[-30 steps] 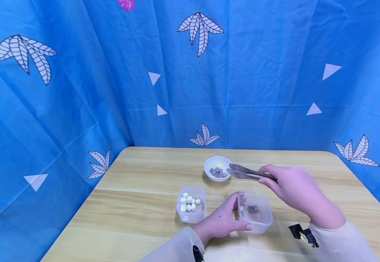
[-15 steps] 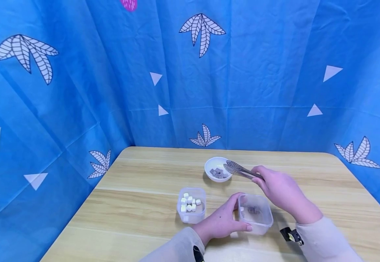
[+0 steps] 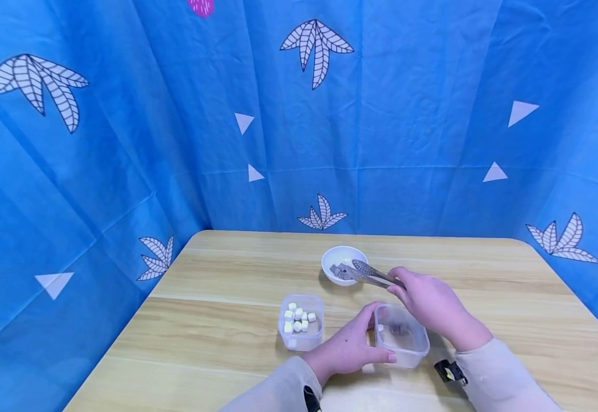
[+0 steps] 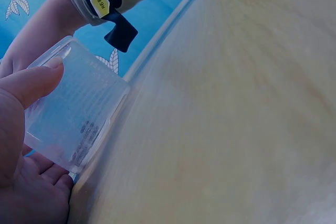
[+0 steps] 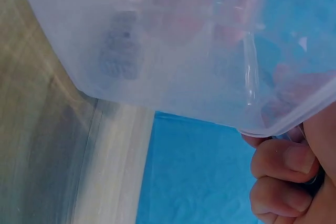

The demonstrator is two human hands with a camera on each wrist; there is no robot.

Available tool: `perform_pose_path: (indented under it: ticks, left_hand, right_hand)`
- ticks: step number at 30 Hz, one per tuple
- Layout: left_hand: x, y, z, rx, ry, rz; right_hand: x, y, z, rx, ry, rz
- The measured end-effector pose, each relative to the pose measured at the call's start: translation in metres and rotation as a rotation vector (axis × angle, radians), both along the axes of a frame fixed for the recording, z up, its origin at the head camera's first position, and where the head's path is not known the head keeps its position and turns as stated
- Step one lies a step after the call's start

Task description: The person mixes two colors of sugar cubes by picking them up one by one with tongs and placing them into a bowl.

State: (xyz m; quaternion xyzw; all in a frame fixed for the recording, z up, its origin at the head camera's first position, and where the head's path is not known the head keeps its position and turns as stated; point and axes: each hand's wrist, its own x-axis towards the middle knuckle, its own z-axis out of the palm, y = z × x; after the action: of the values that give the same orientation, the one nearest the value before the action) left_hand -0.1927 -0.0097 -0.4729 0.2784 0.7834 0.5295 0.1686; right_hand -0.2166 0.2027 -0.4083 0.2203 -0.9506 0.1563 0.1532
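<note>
My right hand [image 3: 435,303] grips metal tongs [image 3: 378,274] with perforated ends. Their jaws stand slightly apart, the tips over the white bowl [image 3: 337,252] and right at its grey-brown cubes [image 3: 341,271]. My left hand [image 3: 347,346] holds a clear plastic container [image 3: 407,359] on the table, thumb along its near side and fingers round the far left corner. A few more grey-brown cubes [image 3: 398,328] lie inside it, with something white at the left wall. In the right wrist view the container [image 5: 173,87] covers most of the scene, and curled fingers [image 5: 286,174] show below it.
Left of my left hand stands a second clear container [image 3: 304,344] holding several white cubes [image 3: 297,315]. Everything rests on a pale wooden table [image 3: 201,320], with a blue patterned curtain [image 3: 407,143] behind and at the sides.
My right hand has moved left, bringing the tongs from the bowl's right rim in over the bowl and down to the cubes. The left hand and both containers have stayed put.
</note>
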Motion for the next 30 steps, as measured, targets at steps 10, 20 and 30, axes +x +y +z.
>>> perform_pose_path:
  ticks: [10,20,30]
  left_hand:
    - [-0.001,0.001,0.000,-0.026,-0.026,0.011]
    - [0.001,0.001,0.003,-0.036,-0.011,0.021]
    - [0.000,0.002,0.001,-0.038,-0.038,0.042]
  right_hand:
    - [0.004,0.007,0.012,0.000,-0.082,-0.009]
    - [0.015,0.027,0.042,-0.041,-0.111,0.013]
    - [0.033,0.051,0.074,0.014,-0.107,0.073]
